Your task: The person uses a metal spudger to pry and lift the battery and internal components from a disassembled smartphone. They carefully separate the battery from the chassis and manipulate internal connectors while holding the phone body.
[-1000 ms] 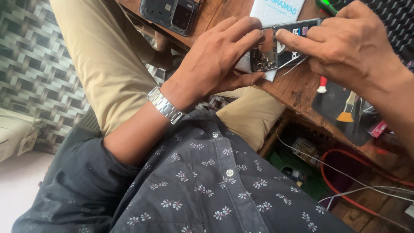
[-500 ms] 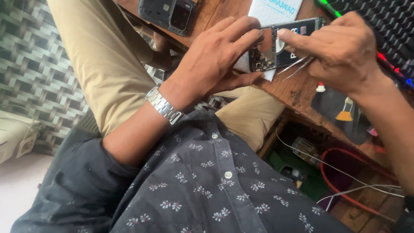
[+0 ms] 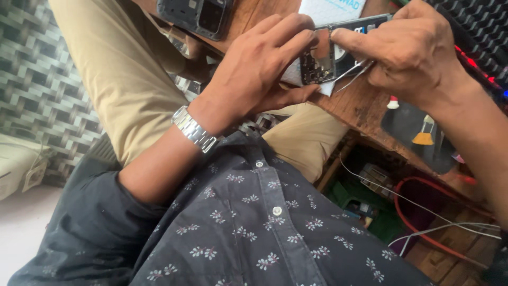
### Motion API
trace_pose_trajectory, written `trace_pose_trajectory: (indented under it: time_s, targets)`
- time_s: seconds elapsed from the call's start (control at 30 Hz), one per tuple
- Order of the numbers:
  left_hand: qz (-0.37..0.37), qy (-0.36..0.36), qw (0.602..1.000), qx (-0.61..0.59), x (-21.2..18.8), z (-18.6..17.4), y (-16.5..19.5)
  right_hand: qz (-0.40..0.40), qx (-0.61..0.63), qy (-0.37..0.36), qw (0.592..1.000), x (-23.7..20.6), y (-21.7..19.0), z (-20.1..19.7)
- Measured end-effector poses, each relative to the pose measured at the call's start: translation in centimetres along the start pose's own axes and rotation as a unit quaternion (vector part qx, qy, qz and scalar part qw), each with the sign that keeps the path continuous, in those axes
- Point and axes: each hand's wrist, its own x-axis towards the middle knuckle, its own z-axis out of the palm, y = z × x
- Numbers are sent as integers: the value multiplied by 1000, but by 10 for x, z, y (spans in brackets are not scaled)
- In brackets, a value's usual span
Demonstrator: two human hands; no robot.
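1. My left hand (image 3: 264,69) grips the opened dark smartphone with its circuit board bare (image 3: 323,55), fingers curled over its left edge, holding it just above the worn brown wooden workbench (image 3: 360,106)
2. My right hand (image 3: 410,50) is closed around thin silver metal tweezers (image 3: 354,71), index finger pressing the phone's top edge
3. I judge the tweezer tips could slip and scratch the bare board, since the phone is propped only by my fingers
4. If my left grip loosens, the phone could drop off the bench edge onto my lap
5. My hands cover most of the phone; the tweezer tips are hard to make out
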Motion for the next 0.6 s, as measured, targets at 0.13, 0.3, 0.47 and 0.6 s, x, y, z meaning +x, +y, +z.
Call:
trace_pose_trajectory:
  time_s: [0.13,0.3,0.47,0.6]
  targets:
    - [16,22,1000,1,1,-1,-2,20,-13,17,1000,-9,-1,10]
    - [5,18,1000,6,4,0,-2,104,68,119,985,-33,-9,26]
    - [14,23,1000,-1,5,-2,-3,302,358,256,845,-52,-39,25]
    - [2,10,1000,17,3,-1,-2,362,577,441,585,-57,-74,25]
